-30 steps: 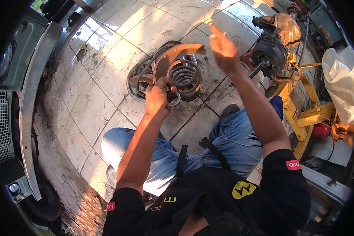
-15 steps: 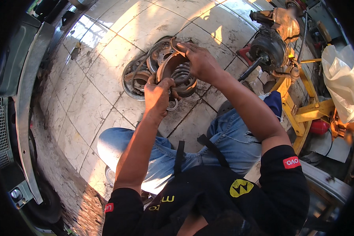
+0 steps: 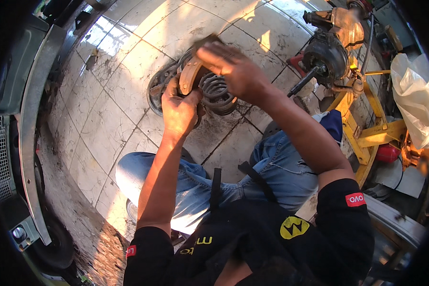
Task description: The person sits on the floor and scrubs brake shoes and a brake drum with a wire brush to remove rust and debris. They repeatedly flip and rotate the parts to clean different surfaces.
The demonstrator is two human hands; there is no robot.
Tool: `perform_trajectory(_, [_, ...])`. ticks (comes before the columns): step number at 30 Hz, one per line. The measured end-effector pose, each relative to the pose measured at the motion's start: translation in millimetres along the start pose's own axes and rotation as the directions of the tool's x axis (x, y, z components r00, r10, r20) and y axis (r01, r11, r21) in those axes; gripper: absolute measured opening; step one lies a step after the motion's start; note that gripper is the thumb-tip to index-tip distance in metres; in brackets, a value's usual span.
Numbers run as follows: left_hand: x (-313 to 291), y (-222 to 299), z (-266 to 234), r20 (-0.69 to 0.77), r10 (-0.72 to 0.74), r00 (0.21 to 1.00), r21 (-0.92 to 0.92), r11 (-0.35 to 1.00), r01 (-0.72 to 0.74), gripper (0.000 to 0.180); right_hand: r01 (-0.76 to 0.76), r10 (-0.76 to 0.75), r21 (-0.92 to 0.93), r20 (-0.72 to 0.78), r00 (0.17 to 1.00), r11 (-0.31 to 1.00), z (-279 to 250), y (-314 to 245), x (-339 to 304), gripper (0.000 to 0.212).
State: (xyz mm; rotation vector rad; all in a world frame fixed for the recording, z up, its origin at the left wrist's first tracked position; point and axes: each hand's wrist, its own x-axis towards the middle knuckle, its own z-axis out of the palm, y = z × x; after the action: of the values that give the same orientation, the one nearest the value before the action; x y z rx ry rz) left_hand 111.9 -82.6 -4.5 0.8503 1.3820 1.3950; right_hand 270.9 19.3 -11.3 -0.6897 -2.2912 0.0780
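My left hand [image 3: 180,108] is closed around the near end of a curved, rusty brake shoe [image 3: 191,75], its thumb and fingers gripping the edge. Over the shoe's far part lies my right hand [image 3: 236,71]. Motion smears its fingers, so whether they grip the shoe cannot be made out. Just beyond the left hand, a round metal plate [image 3: 156,85] rests on the tiled floor, partly hidden by the hand and the shoe. A grey coil spring [image 3: 219,97] sits right of the left hand, under the right forearm side.
A yellow metal stand [image 3: 367,136] stands at right, beside a black round housing with a shaft [image 3: 326,59]. White plastic sheeting [image 3: 412,100] hangs farther right. Along the left runs a vehicle's metal bumper [image 3: 29,128]. Cracked tiles [image 3: 97,112] cover the floor.
The brake shoe has tilted and shifted left with my left hand, uncovering more of the coil spring. My right hand has moved slightly left, and its fingers have blurred.
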Motion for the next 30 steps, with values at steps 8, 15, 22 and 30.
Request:
perform_trajectory(8, [5,-13,-9,-0.001,0.143,0.99,0.131,0.981,-0.141,0.028,-0.247,0.228,0.147,0.136,0.964,0.958,-7,5,5,0.048])
perform_trajectory(15, [5,-18,-9,-0.005,0.09,0.996,0.156,0.984,-0.088,0.036,-0.586,0.51,0.084,0.402,0.76,0.806,-2,18,-1,0.051])
perform_trajectory(22, [7,-22,-9,-0.018,0.096,0.995,0.332,0.94,-0.084,0.036,-0.677,0.556,-0.027,0.596,0.579,0.735,-2,7,11,0.052])
perform_trajectory(30, [6,-9,-4,0.013,0.204,0.979,0.46,0.868,-0.187,0.04,-0.333,0.308,-0.003,0.391,0.867,0.943,12,28,-5,0.045])
